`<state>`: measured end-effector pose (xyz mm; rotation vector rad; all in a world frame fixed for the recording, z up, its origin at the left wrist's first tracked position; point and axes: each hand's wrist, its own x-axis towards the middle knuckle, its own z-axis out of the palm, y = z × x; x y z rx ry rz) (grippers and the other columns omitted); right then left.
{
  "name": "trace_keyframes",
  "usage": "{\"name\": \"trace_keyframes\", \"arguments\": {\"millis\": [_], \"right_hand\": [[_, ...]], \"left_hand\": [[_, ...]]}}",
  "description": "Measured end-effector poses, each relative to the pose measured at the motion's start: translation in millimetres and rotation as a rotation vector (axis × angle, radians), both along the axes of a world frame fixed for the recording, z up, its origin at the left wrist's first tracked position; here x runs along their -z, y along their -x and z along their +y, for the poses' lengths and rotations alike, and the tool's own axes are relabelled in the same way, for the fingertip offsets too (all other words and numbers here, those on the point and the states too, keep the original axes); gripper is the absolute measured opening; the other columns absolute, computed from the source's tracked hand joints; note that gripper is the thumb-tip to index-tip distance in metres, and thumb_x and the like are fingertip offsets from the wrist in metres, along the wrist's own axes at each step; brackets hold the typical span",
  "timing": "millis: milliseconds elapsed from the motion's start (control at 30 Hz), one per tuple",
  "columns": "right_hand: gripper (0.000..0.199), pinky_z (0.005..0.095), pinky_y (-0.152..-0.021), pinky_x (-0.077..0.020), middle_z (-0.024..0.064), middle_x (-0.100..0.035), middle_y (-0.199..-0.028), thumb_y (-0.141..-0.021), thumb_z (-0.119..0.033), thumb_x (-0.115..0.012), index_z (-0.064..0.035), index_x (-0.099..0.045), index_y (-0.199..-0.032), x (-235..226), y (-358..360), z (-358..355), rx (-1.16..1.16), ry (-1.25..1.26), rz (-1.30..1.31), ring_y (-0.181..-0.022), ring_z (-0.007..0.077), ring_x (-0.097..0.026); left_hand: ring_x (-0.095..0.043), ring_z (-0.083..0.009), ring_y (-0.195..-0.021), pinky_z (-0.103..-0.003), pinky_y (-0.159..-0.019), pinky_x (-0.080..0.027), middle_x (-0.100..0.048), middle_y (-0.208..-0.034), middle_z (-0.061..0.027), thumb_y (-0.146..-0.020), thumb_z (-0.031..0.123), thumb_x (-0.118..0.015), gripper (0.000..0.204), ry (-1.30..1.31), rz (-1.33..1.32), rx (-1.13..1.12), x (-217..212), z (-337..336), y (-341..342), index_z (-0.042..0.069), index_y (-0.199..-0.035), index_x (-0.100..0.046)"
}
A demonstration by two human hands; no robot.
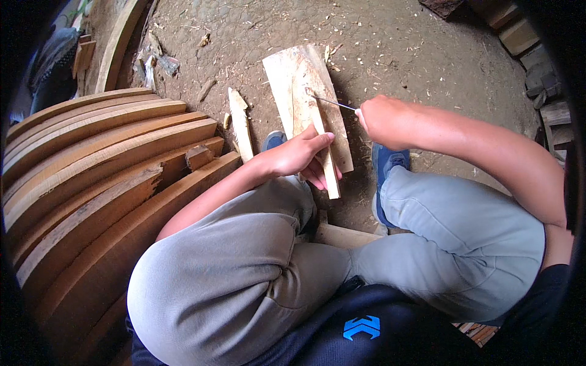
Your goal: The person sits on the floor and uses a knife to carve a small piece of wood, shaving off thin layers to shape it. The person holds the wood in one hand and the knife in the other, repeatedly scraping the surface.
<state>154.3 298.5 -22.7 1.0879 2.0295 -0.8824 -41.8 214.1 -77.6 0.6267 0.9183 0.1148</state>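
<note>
My left hand [296, 155] is closed round a narrow strip of pale wood [331, 177], its thumb lying along the upper face. The strip slants, its far end resting on a wide, pale wooden board [285, 76] on the ground. To the right, my right hand [386, 121] makes a fist round a knife whose thin blade [334, 102] appears nearly edge-on; its handle is hidden in the fingers. The blade's tip meets the strip near its far end. Left of the board lies a loose, pointed piece of wood [241, 125].
Long planks [110, 143] are stacked on the left, close to my left forearm. Wood chips dot the dirt floor [390, 46]. More cut timber [522, 36] is piled at the right edge. A wooden bar [345, 235] lies between my legs, below my shoes [386, 161].
</note>
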Motion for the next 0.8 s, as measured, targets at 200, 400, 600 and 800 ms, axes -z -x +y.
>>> {"name": "trace_keyframes", "arguments": {"millis": [200, 400, 600, 800], "right_hand": [[0.023, 0.0460, -0.084, -0.0565, 0.0278, -0.069, -0.105, -0.093, -0.008, -0.052, 0.0056, -0.068, -0.102, -38.6, 23.2, -0.3, -0.107, 0.017, -0.164, -0.099, 0.0395, -0.069], [0.021, 0.0359, -0.082, -0.0588, 0.0148, -0.072, -0.112, -0.089, -0.011, -0.063, -0.0031, -0.073, -0.106, -10.1, 17.1, -17.7, -0.090, -0.271, -0.144, -0.102, 0.0261, -0.071], [0.025, 0.0442, -0.081, -0.0577, 0.0230, -0.071, -0.097, -0.094, -0.009, -0.048, 0.0034, -0.068, -0.101, -21.2, 2.7, 4.0, -0.186, -0.239, -0.058, -0.095, 0.0361, -0.071], [0.024, 0.0438, -0.083, -0.0577, 0.0209, -0.072, -0.103, -0.086, -0.006, -0.055, 0.0015, -0.074, -0.100, -34.0, -2.6, 21.2, -0.130, -0.205, -0.103, -0.097, 0.0353, -0.071]], "left_hand": [[-0.072, -0.0314, -0.069, -0.038, -0.060, -0.063, -0.070, -0.091, -0.0246, -0.108, 0.035, -0.032, 0.040, -0.036, 0.085, 0.060, 9.5, -2.5, -1.7, -0.001, -0.122, -0.038], [-0.071, -0.0305, -0.067, -0.039, -0.059, -0.063, -0.068, -0.090, -0.0241, -0.108, 0.035, -0.032, 0.038, -0.029, 0.079, 0.042, 2.5, 0.1, -3.8, 0.001, -0.124, -0.033], [-0.071, -0.0308, -0.065, -0.040, -0.056, -0.062, -0.067, -0.087, -0.0230, -0.107, 0.036, -0.036, 0.036, -0.044, 0.122, 0.002, 4.4, -4.3, -1.9, 0.002, -0.120, -0.033], [-0.067, -0.0304, -0.052, -0.040, -0.043, -0.059, -0.059, -0.075, -0.0183, -0.103, 0.038, -0.051, 0.045, -0.131, 0.273, 0.032, -4.7, -0.1, -6.3, -0.002, -0.103, -0.031]]}}
